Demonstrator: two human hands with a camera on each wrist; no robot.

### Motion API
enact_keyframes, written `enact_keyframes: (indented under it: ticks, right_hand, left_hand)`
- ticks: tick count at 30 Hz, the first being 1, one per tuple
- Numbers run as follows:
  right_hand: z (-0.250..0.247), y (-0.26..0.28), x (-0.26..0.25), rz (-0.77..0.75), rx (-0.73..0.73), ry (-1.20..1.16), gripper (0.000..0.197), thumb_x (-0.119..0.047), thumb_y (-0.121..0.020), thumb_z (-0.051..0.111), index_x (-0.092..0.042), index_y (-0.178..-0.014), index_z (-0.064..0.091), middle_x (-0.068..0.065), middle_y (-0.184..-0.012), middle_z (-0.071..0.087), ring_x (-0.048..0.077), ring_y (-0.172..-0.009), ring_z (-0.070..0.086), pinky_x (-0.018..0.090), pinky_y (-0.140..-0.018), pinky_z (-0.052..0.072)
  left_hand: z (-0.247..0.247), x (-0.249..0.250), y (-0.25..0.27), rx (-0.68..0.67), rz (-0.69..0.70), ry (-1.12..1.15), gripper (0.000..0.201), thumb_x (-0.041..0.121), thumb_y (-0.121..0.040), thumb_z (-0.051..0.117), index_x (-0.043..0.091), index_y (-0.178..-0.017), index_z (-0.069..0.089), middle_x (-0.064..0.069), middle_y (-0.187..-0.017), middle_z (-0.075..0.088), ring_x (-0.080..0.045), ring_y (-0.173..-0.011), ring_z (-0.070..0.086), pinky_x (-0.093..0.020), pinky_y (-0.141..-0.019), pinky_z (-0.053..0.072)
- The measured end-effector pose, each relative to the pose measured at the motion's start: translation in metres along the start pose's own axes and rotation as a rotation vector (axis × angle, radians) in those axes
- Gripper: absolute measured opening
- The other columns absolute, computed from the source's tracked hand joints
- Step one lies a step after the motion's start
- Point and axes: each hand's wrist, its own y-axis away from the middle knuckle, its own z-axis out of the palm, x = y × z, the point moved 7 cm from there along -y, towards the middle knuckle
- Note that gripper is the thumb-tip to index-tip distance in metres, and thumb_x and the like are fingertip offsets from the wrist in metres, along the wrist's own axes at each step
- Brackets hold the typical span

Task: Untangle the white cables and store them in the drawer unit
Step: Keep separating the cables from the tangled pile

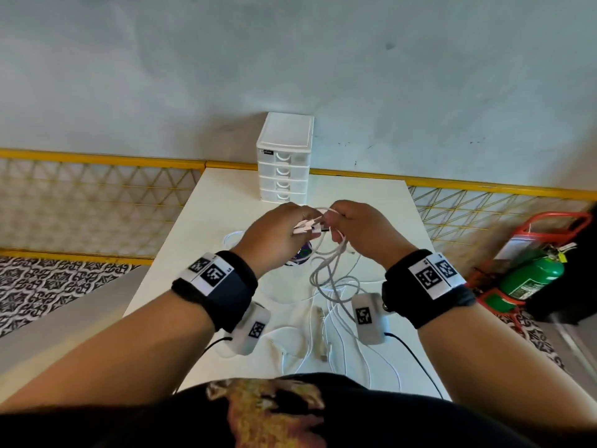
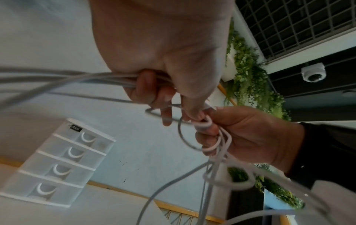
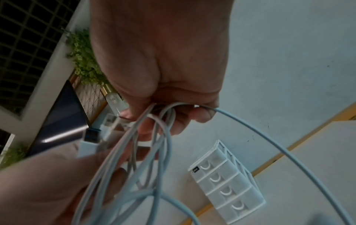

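Both hands hold a tangle of white cables (image 1: 328,270) above the white table (image 1: 181,253), just in front of the white four-drawer unit (image 1: 284,156), whose drawers are all closed. My left hand (image 1: 290,231) grips several strands and plug ends; in the left wrist view its fingers (image 2: 148,89) curl round the strands (image 2: 77,77). My right hand (image 1: 345,224) pinches loops of the same bundle (image 3: 159,152), with a USB plug (image 3: 89,141) beside it. The loops hang from the hands to the tabletop. More white cables (image 1: 319,334) lie loose near the front edge.
A small purple object (image 1: 302,255) lies on the table under my left hand. A yellow-railed mesh fence (image 1: 97,189) runs behind the table. On the floor to the right stands a green fire extinguisher (image 1: 529,279) in a red frame. The drawer unit (image 2: 63,161) backs onto the wall.
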Motion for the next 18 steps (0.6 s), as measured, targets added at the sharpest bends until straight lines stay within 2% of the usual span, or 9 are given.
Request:
enact_keyframes:
  ticks: [2, 3, 5, 7, 9, 11, 13, 15, 18]
  right_hand:
    - [-0.001, -0.001, -0.004, -0.002, 0.025, -0.063, 0.028, -0.027, -0.097, 0.049, -0.01, -0.079, 0.061, -0.002, -0.07, 0.064, 0.004, -0.06, 0.052, 0.018, -0.063, 0.04]
    - [-0.003, -0.002, -0.003, 0.0, 0.063, -0.12, 0.022, -0.026, -0.097, 0.051, -0.012, -0.086, 0.063, -0.004, -0.075, 0.065, 0.004, -0.065, 0.054, 0.017, -0.066, 0.041]
    - [-0.017, -0.001, -0.001, -0.029, 0.241, -0.149, 0.009, -0.024, -0.095, 0.055, -0.02, -0.097, 0.063, -0.01, -0.089, 0.062, -0.003, -0.076, 0.056, 0.006, -0.071, 0.04]
    - [-0.038, 0.01, -0.002, -0.074, 0.489, -0.125, 0.003, -0.021, -0.092, 0.059, -0.022, -0.094, 0.062, -0.009, -0.094, 0.061, -0.003, -0.08, 0.055, 0.001, -0.068, 0.036]
    - [-0.049, 0.022, 0.0, -0.063, 0.618, -0.131, 0.008, -0.023, -0.091, 0.06, -0.018, -0.086, 0.06, -0.011, -0.084, 0.059, -0.003, -0.072, 0.052, 0.003, -0.062, 0.035]
    - [-0.041, 0.024, 0.003, -0.029, 0.552, -0.138, 0.011, -0.028, -0.088, 0.065, -0.019, -0.089, 0.06, -0.012, -0.084, 0.06, -0.004, -0.071, 0.053, 0.004, -0.062, 0.037]
    - [-0.018, 0.018, 0.007, 0.025, 0.338, -0.194, 0.024, -0.03, -0.083, 0.072, -0.024, -0.102, 0.058, -0.011, -0.095, 0.064, -0.002, -0.081, 0.059, 0.004, -0.067, 0.041]
    - [0.005, 0.013, 0.013, 0.088, 0.146, -0.21, 0.034, -0.03, -0.081, 0.075, -0.026, -0.108, 0.056, -0.008, -0.097, 0.067, 0.006, -0.085, 0.065, 0.016, -0.073, 0.047]
    - [0.015, 0.012, 0.013, 0.113, 0.148, -0.133, 0.021, -0.03, -0.08, 0.073, -0.026, -0.098, 0.062, -0.003, -0.086, 0.071, 0.013, -0.078, 0.068, 0.032, -0.075, 0.053]
  left_hand:
    - [-0.001, -0.005, -0.004, 0.017, -0.08, 0.08, 0.015, 0.029, -0.092, 0.063, 0.02, -0.105, 0.065, -0.004, -0.096, 0.064, -0.023, -0.093, 0.058, -0.033, -0.078, 0.043]
    - [-0.003, -0.008, -0.006, 0.029, -0.115, 0.133, 0.013, 0.028, -0.092, 0.063, 0.018, -0.1, 0.065, -0.004, -0.092, 0.065, -0.023, -0.089, 0.058, -0.032, -0.076, 0.042]
    - [-0.006, -0.016, -0.007, 0.05, -0.205, 0.281, 0.012, 0.028, -0.093, 0.062, 0.017, -0.097, 0.066, 0.004, -0.087, 0.067, -0.015, -0.084, 0.059, -0.02, -0.073, 0.041]
    - [-0.009, -0.023, -0.006, 0.084, -0.261, 0.435, 0.014, 0.028, -0.094, 0.061, 0.017, -0.093, 0.069, 0.012, -0.086, 0.069, -0.006, -0.082, 0.061, -0.007, -0.069, 0.038]
    - [-0.013, -0.027, -0.005, 0.105, -0.266, 0.52, 0.02, 0.027, -0.096, 0.059, 0.013, -0.09, 0.071, 0.011, -0.081, 0.071, -0.001, -0.068, 0.059, -0.008, -0.061, 0.039]
    - [-0.012, -0.03, -0.004, 0.083, -0.286, 0.638, 0.02, 0.024, -0.097, 0.057, 0.011, -0.092, 0.07, 0.011, -0.07, 0.069, -0.002, -0.045, 0.045, -0.014, -0.049, 0.034]
    - [-0.011, -0.028, -0.005, 0.047, -0.262, 0.779, 0.018, 0.02, -0.099, 0.054, 0.009, -0.092, 0.067, 0.01, -0.068, 0.069, -0.003, -0.04, 0.035, -0.014, -0.044, 0.031]
    - [-0.012, -0.023, -0.004, 0.018, -0.243, 0.851, 0.021, 0.018, -0.101, 0.05, 0.008, -0.089, 0.065, 0.011, -0.063, 0.065, -0.004, -0.04, 0.036, -0.013, -0.042, 0.03]
    - [-0.018, -0.026, 0.002, 0.029, -0.317, 0.805, 0.022, 0.022, -0.1, 0.051, 0.011, -0.088, 0.066, 0.016, -0.049, 0.058, 0.003, -0.042, 0.047, -0.01, -0.046, 0.034]
